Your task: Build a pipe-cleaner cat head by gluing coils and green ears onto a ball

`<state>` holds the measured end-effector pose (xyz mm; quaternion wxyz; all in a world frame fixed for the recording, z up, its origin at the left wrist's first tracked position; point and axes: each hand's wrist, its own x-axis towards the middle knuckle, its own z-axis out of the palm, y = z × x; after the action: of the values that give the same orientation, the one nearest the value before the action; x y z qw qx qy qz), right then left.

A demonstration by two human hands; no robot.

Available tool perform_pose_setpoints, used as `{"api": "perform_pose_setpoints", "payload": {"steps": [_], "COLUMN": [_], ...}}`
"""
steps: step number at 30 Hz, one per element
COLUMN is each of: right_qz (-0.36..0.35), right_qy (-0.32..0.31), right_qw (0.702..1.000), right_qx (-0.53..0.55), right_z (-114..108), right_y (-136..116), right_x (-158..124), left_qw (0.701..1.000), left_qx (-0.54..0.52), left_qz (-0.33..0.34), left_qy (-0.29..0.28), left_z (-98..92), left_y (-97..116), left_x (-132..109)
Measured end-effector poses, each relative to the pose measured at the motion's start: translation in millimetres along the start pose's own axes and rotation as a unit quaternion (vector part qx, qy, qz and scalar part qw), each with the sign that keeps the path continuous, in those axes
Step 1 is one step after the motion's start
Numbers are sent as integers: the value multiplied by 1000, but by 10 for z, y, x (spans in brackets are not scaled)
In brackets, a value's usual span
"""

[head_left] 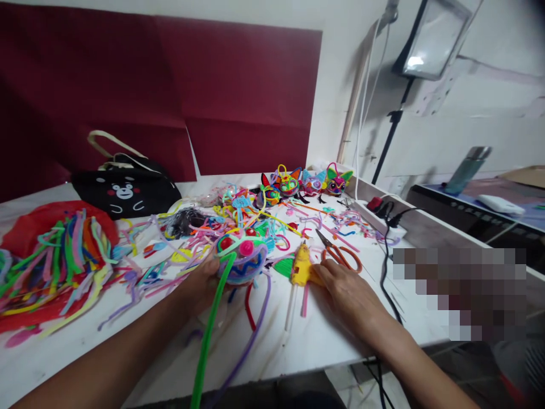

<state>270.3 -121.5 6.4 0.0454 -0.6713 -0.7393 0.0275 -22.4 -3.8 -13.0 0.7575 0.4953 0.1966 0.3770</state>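
My left hand [203, 287] grips a round pipe-cleaner ornament [244, 267], wound in purple with red and pink spots and a blue zigzag. Long green [210, 335] and purple pipe cleaners [251, 346] trail from it toward me. At the right, the fingers of my right hand [340, 284] close round the handle of a yellow hot glue gun [301, 266], its nozzle pointing away from me. A clear glue stick [291, 309] sticks out of its back end. Orange-handled scissors [340, 253] lie just beyond my right hand. A green leaf-shaped piece [283, 267] rests between ornament and gun.
Finished-looking ornaments [315, 182] stand at the back. Loose pipe cleaners fill a red bag [106, 227] at left, before a black bag [128, 190]. A power strip [383, 218] and black cord [385, 272] run along the right. Cut scraps cover the middle.
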Motion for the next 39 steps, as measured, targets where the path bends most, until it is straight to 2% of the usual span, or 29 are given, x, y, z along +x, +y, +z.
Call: {"api": "perform_pose_setpoints", "payload": {"steps": [4,11,15,19,22,25,29,32,36,37,39], "right_qz": [4,21,19,94,141,144,154,157,156,154,151], "right_qy": [-21,0,-4,0,-28,-54,-60,-43,-7,12,104], "right_qw": [999,999,1000,995,988,986,985,986,988,988,972], "right_qx": [-26,-29,-14,-38,-57,-61,-56,-36,10,33,148], "right_z": [-64,-100,-215,-300,-272,-206,-159,-171,-207,-212,-210], "right_y": [-59,-142,17,312,481,528,501,551,711,744,770], "right_x": [45,96,108,201,314,414,477,439,245,181,57], "left_qw": [1000,999,998,998,998,997,997,997,996,996,996], "left_qx": [-11,-18,-34,-51,-56,-56,-57,-63,-58,-55,-44], "left_qz": [-9,25,39,36,31,30,13,27,21,20,23], "left_qy": [-4,27,35,30,28,42,40,46,65,70,74], "left_z": [-42,-92,-89,-90,-83,-37,82,142,154,159,182], "left_y": [-10,-99,-109,-105,-110,-96,-32,-1,1,2,8], "left_x": [19,87,105,121,124,101,50,30,24,23,24]}}
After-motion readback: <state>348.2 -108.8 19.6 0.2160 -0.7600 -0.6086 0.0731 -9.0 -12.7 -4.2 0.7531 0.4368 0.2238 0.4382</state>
